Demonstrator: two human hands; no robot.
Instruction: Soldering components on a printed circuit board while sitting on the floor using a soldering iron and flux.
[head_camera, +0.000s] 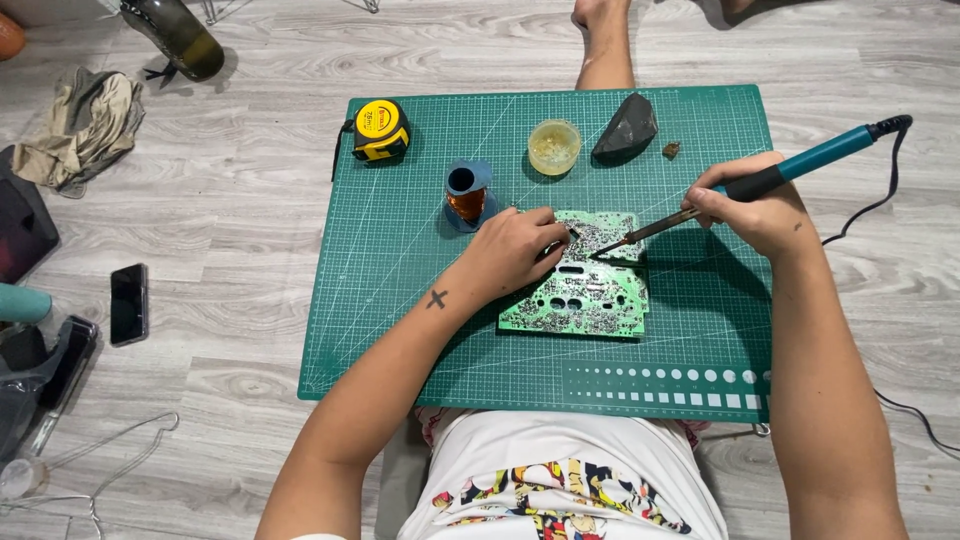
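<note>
- The right hand (755, 205) has its fingers closed round the black grip of a teal soldering iron (790, 170), held like a pen; the iron slants down to the left and its tip meets the board (585, 290) near the board's top edge, just right of the left hand.
- The left hand (515, 250) lies on the board's top-left corner, fingers curled and pinched on something thin at the fingertips; it is too small to tell what.
- The board is green, flat on the mat (400, 300), solder side up, near the mat's middle and a little toward the person.
- The iron's black cord (890, 195) runs off the mat's right edge onto the floor.
- Above the board on the mat stands a small round tub (554, 147), open, with a pale yellowish paste in it.
- Left of the tub, just above the left hand, stands a blue spool (468, 190) wound with copper-coloured braid.
- Right of the tub lies a dark grey wedge-shaped lump (625, 128), and beside that a tiny brown bit (671, 150).
- At the mat's top-left corner sits a yellow and black tape measure (380, 130).
- The mat lies on a grey wood-look floor (220, 250); a bare leg (605, 45) stretches past its top edge.
- Left of the mat on the floor: a dark phone (129, 303), a crumpled khaki cloth (85, 125), a dark bottle (175, 35) and a wire hanger (100, 470).
</note>
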